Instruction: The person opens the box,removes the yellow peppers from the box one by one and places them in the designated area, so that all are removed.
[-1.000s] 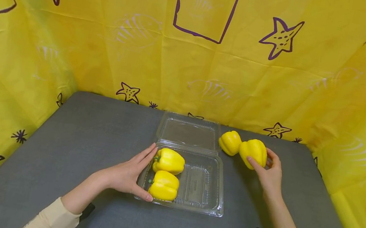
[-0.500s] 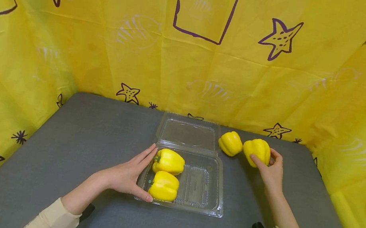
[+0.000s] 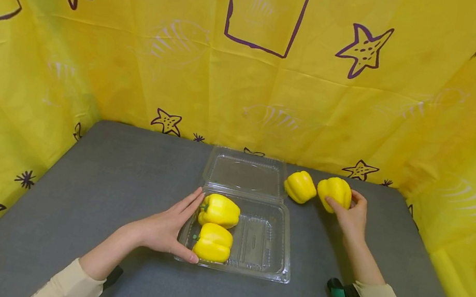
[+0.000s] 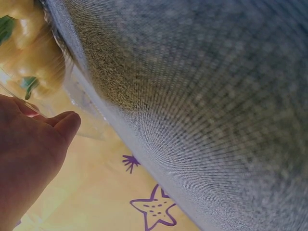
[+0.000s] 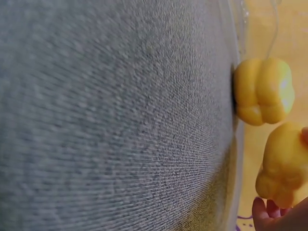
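Two yellow bell peppers lie on their sides in the left half of an open clear plastic clamshell container (image 3: 257, 241): a back pepper (image 3: 223, 211) and a front pepper (image 3: 214, 243), green stems to the left. My left hand (image 3: 163, 228) rests along the container's left side, fingers extended at the back corner and thumb at the front rim. My right hand (image 3: 351, 217) holds another yellow bell pepper (image 3: 335, 192) between thumb and fingers. In the right wrist view this held pepper (image 5: 284, 161) is off the table, beside a standing pepper (image 5: 263, 91).
The container's lid (image 3: 245, 172) lies folded back toward the rear edge of the grey table (image 3: 131, 167). Right of the lid sits the loose pepper (image 3: 300, 187). A yellow curtain (image 3: 249, 82) with starfish drawings surrounds the table's back and sides.
My right hand has shifted the held pepper slightly right and away from me, opening a small gap from the loose pepper. The left hand and container have stayed put.
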The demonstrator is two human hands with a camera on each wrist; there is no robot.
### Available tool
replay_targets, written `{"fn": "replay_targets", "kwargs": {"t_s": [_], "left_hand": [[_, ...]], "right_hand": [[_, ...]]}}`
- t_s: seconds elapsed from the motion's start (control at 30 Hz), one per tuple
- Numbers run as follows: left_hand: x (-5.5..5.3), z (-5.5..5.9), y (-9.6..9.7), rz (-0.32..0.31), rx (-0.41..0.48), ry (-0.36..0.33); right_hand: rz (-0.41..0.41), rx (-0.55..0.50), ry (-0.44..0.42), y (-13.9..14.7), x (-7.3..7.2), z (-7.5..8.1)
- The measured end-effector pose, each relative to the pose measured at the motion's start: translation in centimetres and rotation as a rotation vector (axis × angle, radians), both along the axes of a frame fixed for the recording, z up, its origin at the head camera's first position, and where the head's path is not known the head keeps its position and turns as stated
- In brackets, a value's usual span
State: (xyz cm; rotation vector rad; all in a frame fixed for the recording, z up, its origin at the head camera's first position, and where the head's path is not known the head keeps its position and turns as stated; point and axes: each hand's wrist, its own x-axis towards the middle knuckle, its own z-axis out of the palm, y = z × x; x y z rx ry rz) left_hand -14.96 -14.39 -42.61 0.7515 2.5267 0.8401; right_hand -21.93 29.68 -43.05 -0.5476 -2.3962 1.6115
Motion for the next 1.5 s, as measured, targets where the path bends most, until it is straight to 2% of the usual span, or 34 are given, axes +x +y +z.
{"fn": "replay_targets", "kwargs": {"t_s": [0.5, 0.83, 1.5], "left_hand": [[0.1, 0.0, 0.0, 0.008, 0.003, -0.009], [0.0, 0.0, -0.1, 0.007, 0.002, -0.007], [0.0, -0.1, 0.0, 0.010, -0.004, -0.011]], "right_hand": [[-0.021, 0.094, -0.024, 0.4, -1.6, -1.1], [0.004, 0.151, -0.048, 0.5, -2.3, -1.5], [0.057, 0.249, -0.015, 0.4, -2.6, -1.9]]}}
